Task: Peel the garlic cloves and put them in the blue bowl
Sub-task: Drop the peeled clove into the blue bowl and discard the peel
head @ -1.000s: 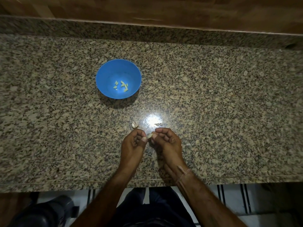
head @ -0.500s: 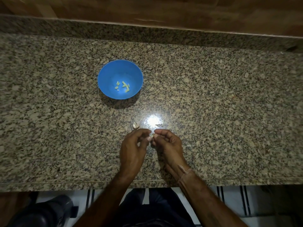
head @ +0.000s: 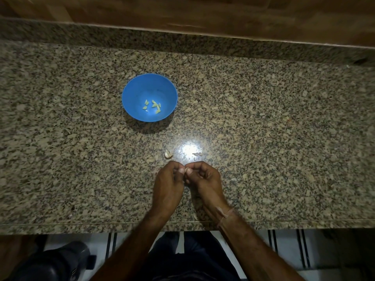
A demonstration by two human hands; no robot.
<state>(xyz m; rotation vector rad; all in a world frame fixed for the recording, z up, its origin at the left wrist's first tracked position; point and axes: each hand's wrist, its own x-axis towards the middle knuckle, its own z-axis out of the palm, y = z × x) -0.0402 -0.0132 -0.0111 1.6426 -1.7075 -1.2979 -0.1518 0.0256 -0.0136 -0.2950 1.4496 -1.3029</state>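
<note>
Between left grip (head: pixel 167 185), right grip (head: pixel 205 179): clove (head: pixel 185 170).

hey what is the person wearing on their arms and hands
Both forearms are bare, no sleeves in view, and neither the left hand nor the right hand wears a glove. A thin pale thread band circles the right wrist, with a loose end sticking out.

A home kitchen: granite bench (head: pixel 263 138), bowl (head: pixel 138 88) of garlic (head: pixel 154 105) on it, wood panel (head: pixel 182 9) at 12 o'clock, tiled floor (head: pixel 284 250) at 6.
</note>
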